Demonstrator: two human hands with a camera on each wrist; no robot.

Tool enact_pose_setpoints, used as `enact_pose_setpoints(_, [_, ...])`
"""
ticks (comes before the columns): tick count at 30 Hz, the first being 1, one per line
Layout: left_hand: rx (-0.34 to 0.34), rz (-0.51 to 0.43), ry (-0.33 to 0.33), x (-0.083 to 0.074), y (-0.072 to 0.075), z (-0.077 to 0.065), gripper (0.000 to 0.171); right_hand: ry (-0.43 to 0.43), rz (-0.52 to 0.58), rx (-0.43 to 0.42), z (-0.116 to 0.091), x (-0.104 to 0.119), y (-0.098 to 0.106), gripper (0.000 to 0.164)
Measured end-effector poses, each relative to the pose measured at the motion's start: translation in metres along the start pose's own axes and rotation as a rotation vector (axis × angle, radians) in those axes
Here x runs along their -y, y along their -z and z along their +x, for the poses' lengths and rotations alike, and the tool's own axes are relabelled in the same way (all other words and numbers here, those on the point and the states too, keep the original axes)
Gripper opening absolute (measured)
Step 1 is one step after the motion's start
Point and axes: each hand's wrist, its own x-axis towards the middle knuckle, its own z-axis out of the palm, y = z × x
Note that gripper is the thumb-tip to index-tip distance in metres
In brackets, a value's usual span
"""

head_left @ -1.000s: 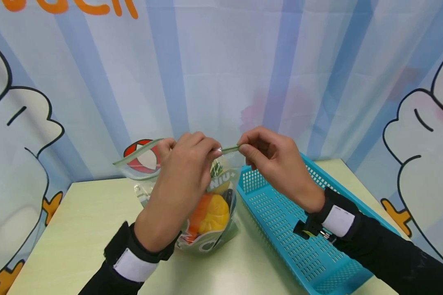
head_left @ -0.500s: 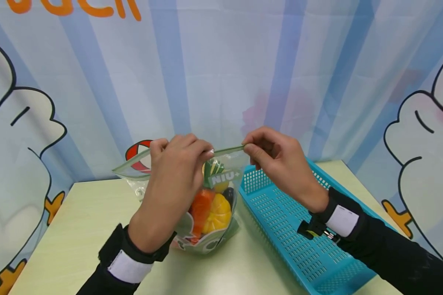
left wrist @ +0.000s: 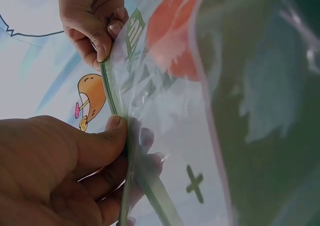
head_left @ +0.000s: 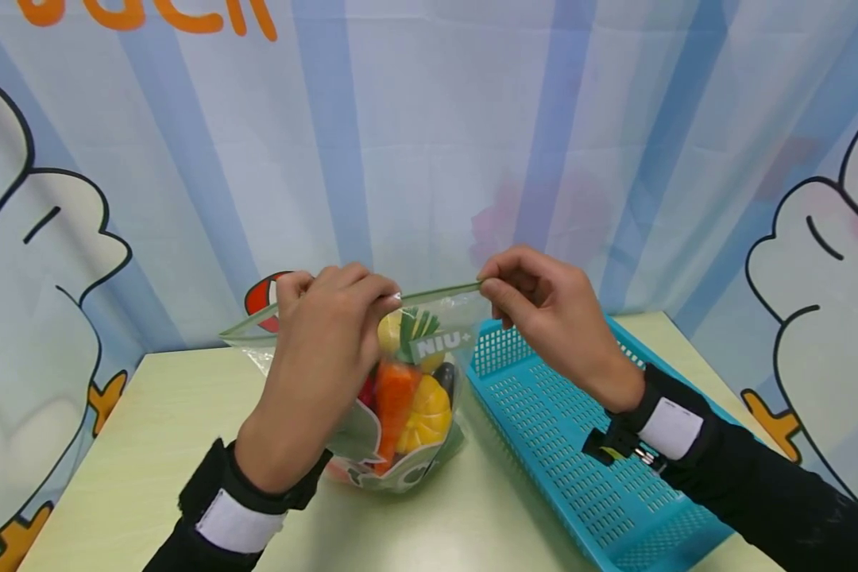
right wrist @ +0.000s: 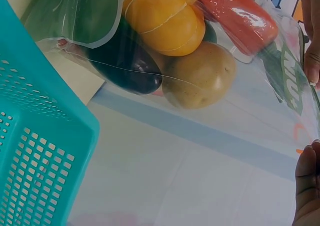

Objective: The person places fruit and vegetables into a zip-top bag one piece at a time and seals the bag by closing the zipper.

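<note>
A clear zip-top bag (head_left: 443, 345) with green print stands on the table in the head view. Inside are an orange carrot (head_left: 395, 397), a yellow pumpkin (head_left: 429, 415), a dark eggplant (right wrist: 137, 68) and a round tan potato (right wrist: 202, 75). Along its top runs a green zip strip (head_left: 439, 293). My right hand (head_left: 550, 318) pinches the strip at the bag's right end. Partway along, my left hand (head_left: 318, 357) pinches the same strip, thumb on one face and fingers behind. Left of that hand the bag's mouth gapes, as the left wrist view shows two separate strips there.
A blue perforated plastic basket (head_left: 572, 445) sits right of the bag, under the right forearm. Pale table (head_left: 186, 429) shows on the left. A striped curtain (head_left: 429, 143) with cartoon figures hangs behind and at both sides.
My left hand has slid left along the zip strip, leaving a longer pressed-together stretch and uncovering more of the carrot. My right hand keeps its pinch, shifting slightly right.
</note>
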Motion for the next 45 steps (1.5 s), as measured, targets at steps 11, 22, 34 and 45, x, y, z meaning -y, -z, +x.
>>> enact_pose_setpoints(11, [0.000,0.000,0.001,0.002,0.001,-0.001,0.014,0.000,-0.014,-0.005,-0.001,-0.003,0.003,0.011])
enact_pose_setpoints(22, [-0.029,0.008,-0.006,0.009,0.003,-0.006,0.011,-0.010,-0.012,0.004,-0.002,-0.002,0.005,0.013])
enact_pose_setpoints(34, [-0.008,0.008,0.023,0.018,0.008,-0.009,0.011,-0.016,-0.004,-0.008,-0.004,-0.008,0.008,0.012])
enact_pose_setpoints(45, [0.007,0.006,0.054,0.023,0.012,-0.009,0.011,-0.032,-0.028,-0.022,-0.006,-0.015,0.014,0.012])
